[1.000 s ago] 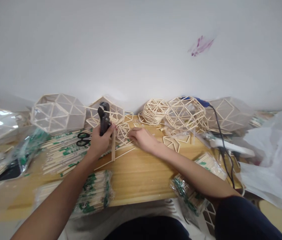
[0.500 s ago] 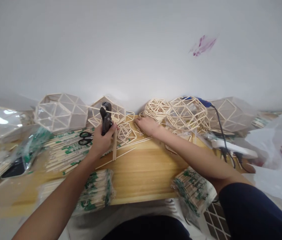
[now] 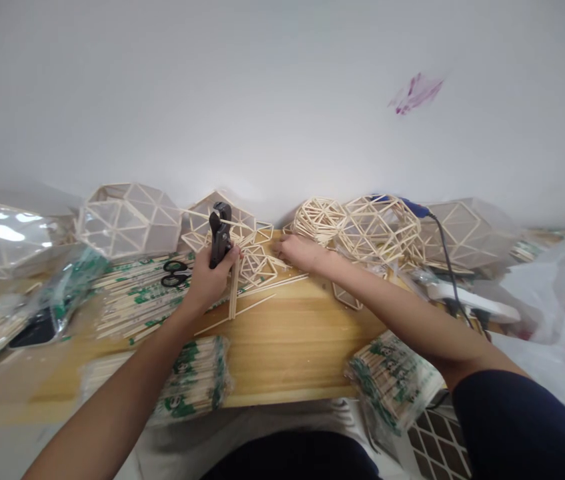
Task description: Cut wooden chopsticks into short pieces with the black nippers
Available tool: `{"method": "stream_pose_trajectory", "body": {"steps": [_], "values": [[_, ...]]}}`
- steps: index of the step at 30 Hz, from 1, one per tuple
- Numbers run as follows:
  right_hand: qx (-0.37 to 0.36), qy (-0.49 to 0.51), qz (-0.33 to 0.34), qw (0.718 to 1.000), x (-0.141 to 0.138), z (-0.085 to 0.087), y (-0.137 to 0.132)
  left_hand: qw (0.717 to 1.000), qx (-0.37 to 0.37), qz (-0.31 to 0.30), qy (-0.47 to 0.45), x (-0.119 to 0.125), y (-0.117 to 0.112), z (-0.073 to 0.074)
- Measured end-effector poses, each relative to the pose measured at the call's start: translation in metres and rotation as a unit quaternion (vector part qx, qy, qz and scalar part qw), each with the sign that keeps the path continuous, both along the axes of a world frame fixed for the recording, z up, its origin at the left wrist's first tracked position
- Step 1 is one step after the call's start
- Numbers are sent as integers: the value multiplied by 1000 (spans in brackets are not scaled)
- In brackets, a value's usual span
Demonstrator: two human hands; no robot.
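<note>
My left hand (image 3: 209,277) is wrapped round a black hand tool (image 3: 220,233) with a jaw-like head, held upright. Several thin wooden sticks (image 3: 233,297) hang down beside the fingers; whether the hand also grips them is unclear. Near the back of the table, my right hand (image 3: 302,253) has its fingers bent and drawn together, low over loose wood; what they hold, if anything, is hidden. Between the hands lies a small stick frame (image 3: 258,268). A round stick frame (image 3: 319,217) stands just behind my right hand.
Film-covered stick frames (image 3: 129,223) line the wall. Black scissors (image 3: 176,273) lie on packaged sticks (image 3: 137,300). More bagged sticks (image 3: 395,377) sit at the front edge. A blue tool (image 3: 415,207) with a cord, a power strip (image 3: 477,300) and white plastic sheeting (image 3: 562,293) are at right.
The whole view has shifted slightly, so most things appear a little further right. My right hand's fingers have drawn back a little and closed up more. The left hand keeps the black tool.
</note>
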State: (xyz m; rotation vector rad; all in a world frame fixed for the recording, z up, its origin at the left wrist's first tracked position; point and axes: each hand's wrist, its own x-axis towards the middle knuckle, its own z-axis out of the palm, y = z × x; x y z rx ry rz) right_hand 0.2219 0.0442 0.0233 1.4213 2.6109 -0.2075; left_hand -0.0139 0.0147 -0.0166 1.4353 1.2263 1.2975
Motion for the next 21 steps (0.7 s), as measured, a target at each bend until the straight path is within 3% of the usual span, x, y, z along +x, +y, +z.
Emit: {"method": "stream_pose_trajectory", "body": {"steps": [7,13,17,19,21], "values": [[23,23,1,999,-2,-19,3,1000,1,-1,4,-1,0,0],[60,18,-60,996,-10,-27,-7,1000,2,-2,7,0,-1,2],[101,152,-143,973,-6,-2,-12,1000,-2,3,7,1,-2,3],[157,255,-172,939,-5,23,-12,1000,4,-1,12,1,-1,2],[215,342,-154,902,-12,54,-7,1000,7,-9,9,1,-1,-1]]}}
